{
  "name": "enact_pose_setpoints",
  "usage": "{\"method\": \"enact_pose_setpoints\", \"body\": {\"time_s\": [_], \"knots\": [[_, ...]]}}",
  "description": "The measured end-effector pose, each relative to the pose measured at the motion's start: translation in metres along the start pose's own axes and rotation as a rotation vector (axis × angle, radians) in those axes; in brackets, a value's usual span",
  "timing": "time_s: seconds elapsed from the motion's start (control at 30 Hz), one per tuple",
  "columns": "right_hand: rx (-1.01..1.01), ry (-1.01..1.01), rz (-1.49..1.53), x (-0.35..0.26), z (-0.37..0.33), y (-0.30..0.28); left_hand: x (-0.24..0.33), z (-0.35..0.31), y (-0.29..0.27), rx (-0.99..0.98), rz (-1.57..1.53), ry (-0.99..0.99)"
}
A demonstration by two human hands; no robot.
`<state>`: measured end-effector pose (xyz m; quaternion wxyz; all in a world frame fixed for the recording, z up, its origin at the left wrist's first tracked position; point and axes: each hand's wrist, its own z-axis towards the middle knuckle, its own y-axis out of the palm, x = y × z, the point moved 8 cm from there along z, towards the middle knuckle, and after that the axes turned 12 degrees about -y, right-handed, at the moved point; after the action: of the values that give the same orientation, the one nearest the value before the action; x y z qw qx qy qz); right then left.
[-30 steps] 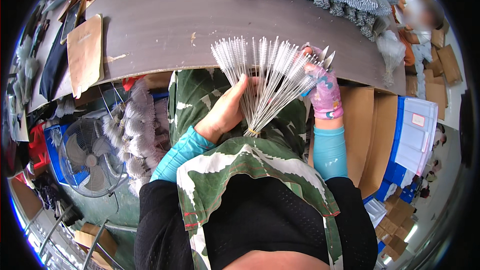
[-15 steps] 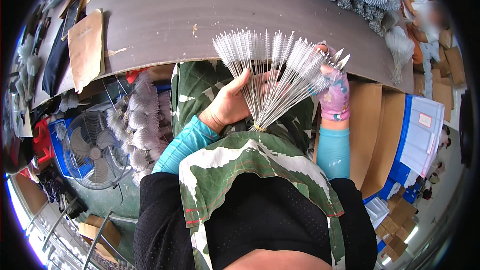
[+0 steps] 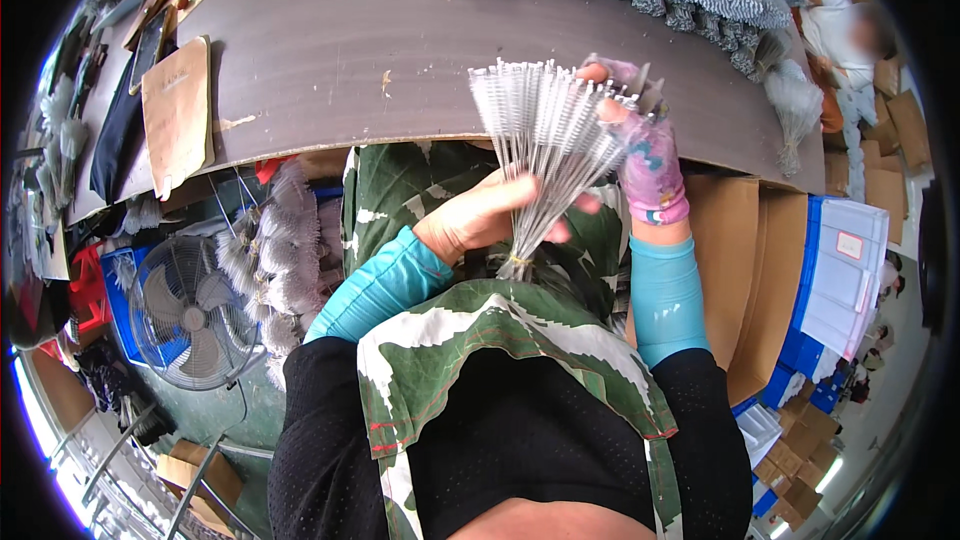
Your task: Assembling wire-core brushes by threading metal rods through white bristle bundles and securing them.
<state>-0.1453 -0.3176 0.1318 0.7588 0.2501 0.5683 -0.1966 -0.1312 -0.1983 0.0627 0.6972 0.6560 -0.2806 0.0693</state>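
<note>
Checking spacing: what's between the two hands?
Head view: a fanned bundle of wire brushes lies between the left hand and right hand, stems by the left, bristles by the right.

Green-white camouflage apron (image 3: 430,315), turquoise sleeves (image 3: 667,295), silvery brushes (image 3: 550,125)

fanned brushes (image 3: 550,120) drawn into a narrower bunch, left hand (image 3: 478,214) curled farther around them

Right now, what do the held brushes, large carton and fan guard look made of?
Brushes: grey, slightly shiny stems, probably metal wire; whitish bristles, perhaps nylon. Carton: matte brown, folded panels, likely cardboard. Fan guard: thin wires, likely metal, finish unclear.
</note>
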Motion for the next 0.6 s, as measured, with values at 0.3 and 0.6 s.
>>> {"method": "enact_pose_setpoints", "body": {"time_s": [0.3,0.6], "knots": [[-0.116,-0.375,-0.473,-0.016,0.018,0.025,0.013,0.006,-0.027,0.541,0.253,-0.09],[0.324,0.09,0.091,0.014,-0.014,-0.073,0.026,0.058,0.021,0.524,0.284,-0.197]]}}
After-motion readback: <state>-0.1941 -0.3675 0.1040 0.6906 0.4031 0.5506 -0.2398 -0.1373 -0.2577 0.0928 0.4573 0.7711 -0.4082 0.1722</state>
